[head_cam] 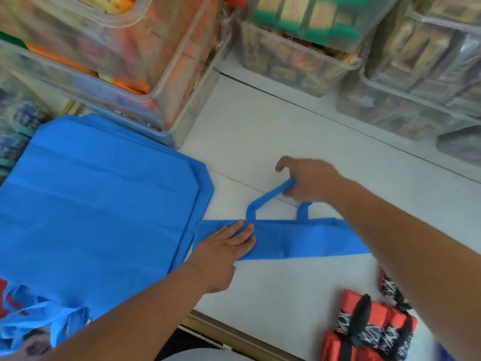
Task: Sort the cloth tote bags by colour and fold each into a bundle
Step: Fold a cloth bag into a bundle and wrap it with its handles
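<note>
**A:** What are the hands doing?

**B:** The left hand (226,246) is lying flat, fingers straight and close together, pressing down on the folded blue bag (299,239). The right hand (309,181) is curling its fingers round the bag's handle (270,195) and holding the loop taut toward the top of the frame.

**A:** And how is the bag lying?

**B:** It is lying on the white table (286,287) as a narrow strip across the middle of the frame, long axis running left to right. The handle is sticking out of its upper edge. The left hand is sitting on the strip just by the handle's left root. The right hand is gripping only the loop, beyond the strip. The right forearm is hiding the strip's right end.

**A:** What is the next move depending on?

**B:** I am guessing the handle is going down onto the strip. That means the right hand is going to travel toward the bottom of the frame, across the short axis, while the left keeps pinning. For bundling along the long axis, the left hand is nearer the left end.

**A:** And around them?

**B:** A stack of blue bags (91,204) is lying flat at the left, just beside the strip. Red-and-black bundles (364,332) are sitting at the lower right, and clear bins (294,61) are lining the top.
</note>
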